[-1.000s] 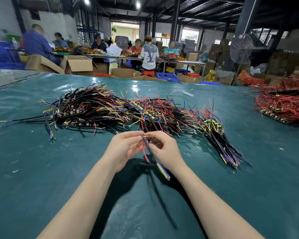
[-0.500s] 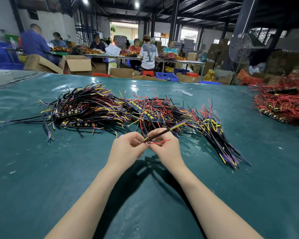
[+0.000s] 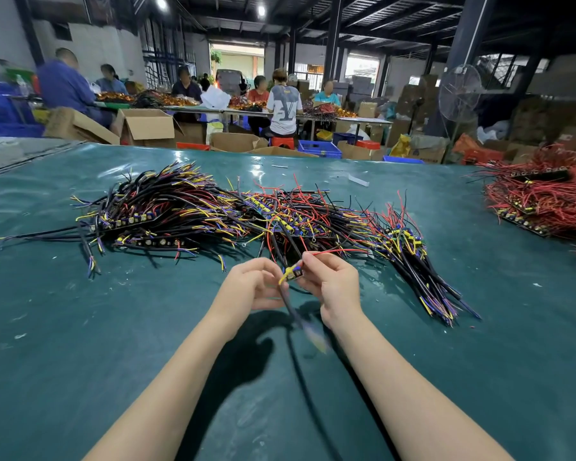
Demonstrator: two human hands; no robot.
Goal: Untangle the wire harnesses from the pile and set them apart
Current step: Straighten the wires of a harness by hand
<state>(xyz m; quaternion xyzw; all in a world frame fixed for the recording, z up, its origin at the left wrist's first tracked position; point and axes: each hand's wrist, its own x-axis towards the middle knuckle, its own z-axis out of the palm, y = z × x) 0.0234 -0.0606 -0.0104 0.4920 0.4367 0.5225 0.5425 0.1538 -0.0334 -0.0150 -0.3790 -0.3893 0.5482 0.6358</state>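
Both forearms stretched from the bottom edge to frame centre, where the left hand and right hand pinched one wire harness with curled fingers, just below the pile. Its dangling black tail was motion-blurred; left fingertips were hidden.

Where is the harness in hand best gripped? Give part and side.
Probably the harness at its yellow-and-blue block, where the wires join: the black cable dangles below and the red wire trails right, so both would flop. Pinch it from either side, as the left hand and right hand do.
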